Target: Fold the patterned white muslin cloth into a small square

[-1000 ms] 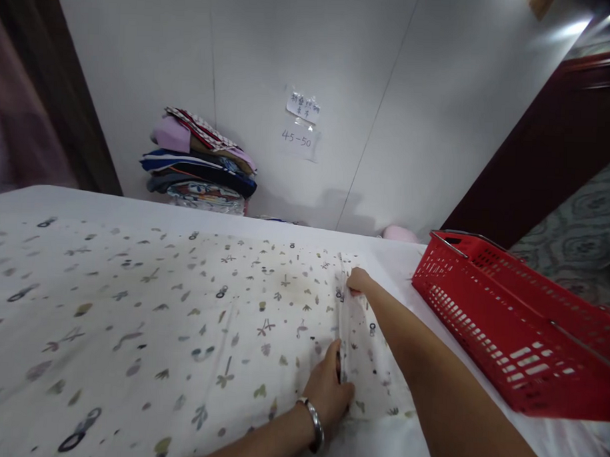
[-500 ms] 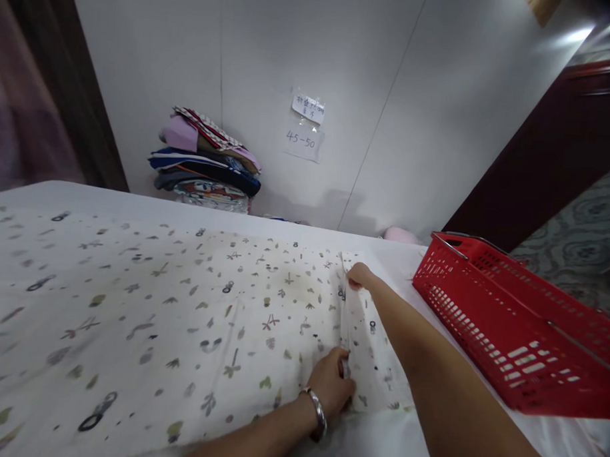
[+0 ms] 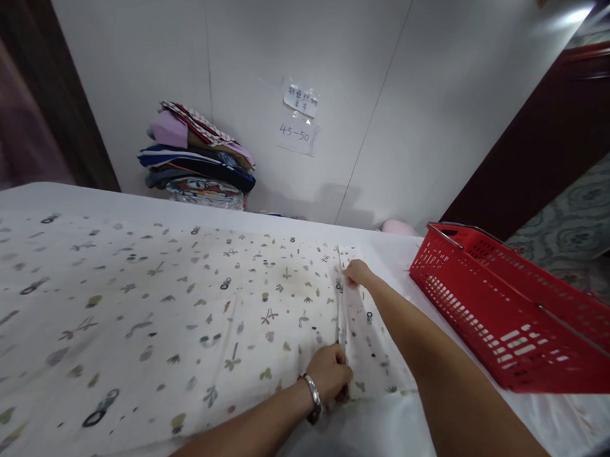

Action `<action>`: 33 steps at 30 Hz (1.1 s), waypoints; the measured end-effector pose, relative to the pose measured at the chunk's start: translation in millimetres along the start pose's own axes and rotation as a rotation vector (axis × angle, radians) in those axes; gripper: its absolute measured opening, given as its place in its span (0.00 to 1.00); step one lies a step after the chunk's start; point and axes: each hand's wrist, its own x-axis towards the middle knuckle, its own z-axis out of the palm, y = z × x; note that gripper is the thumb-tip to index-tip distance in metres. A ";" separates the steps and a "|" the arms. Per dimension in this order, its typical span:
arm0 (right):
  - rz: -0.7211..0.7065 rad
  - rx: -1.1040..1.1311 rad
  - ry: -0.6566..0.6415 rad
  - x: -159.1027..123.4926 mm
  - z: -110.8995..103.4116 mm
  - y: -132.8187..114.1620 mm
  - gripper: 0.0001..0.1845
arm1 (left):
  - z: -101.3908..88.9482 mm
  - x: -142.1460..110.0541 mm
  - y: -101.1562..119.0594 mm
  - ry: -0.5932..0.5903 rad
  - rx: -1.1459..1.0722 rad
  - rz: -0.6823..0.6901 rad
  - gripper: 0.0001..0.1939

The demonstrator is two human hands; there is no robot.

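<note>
A large cream cloth (image 3: 181,331) printed with small plants and dark figures lies spread out flat, with a raised fold running across it near its right end. My left hand (image 3: 330,371), with a silver bracelet at the wrist, is closed on the near part of this fold by the cloth's front edge. Farther back, my right hand (image 3: 355,273) pinches the same fold near its far end. The fingertips of both hands are partly hidden. To the right of the fold, a narrow strip of the cloth lies flat.
On the right a red plastic basket (image 3: 492,315) with metal handles stands on the white table (image 3: 100,196). A stack of folded fabrics (image 3: 200,159) rests against the back wall on the left. Two paper notes (image 3: 299,118) are taped to the wall. Something pink (image 3: 398,227) shows behind the table.
The camera view has shifted slightly, so the basket and wall items appear a little to the left and higher. Both hands keep their hold on the fold with little visible movement.
</note>
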 end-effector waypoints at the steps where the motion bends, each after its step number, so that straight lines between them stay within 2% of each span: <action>1: -0.011 0.032 -0.030 -8.1 0.6 4.5 0.16 | -0.3 -1.4 2.2 -0.004 0.008 -0.001 0.10; 6: -0.070 0.138 -0.148 -61.7 21.6 28.8 0.16 | -1.6 -5.2 7.2 -0.016 0.044 -0.005 0.09; 11: -0.091 0.131 -0.145 -95.1 47.5 37.0 0.12 | -1.5 -5.0 5.5 0.000 0.073 0.039 0.09; 15: -0.090 0.108 -0.074 -98.5 50.2 34.1 0.05 | -0.8 -5.0 3.8 0.012 0.096 0.050 0.08; 18: -0.091 0.112 -0.063 -97.0 48.2 30.6 0.06 | -0.3 -6.2 4.2 0.023 0.122 0.070 0.09; 27: -0.048 0.187 -0.161 -95.2 63.4 17.3 0.06 | 0.4 -7.1 3.0 0.029 0.071 0.093 0.14; 33: -0.067 0.249 -0.253 -91.6 55.0 20.5 0.11 | -0.3 -13.0 6.4 0.024 0.104 0.088 0.16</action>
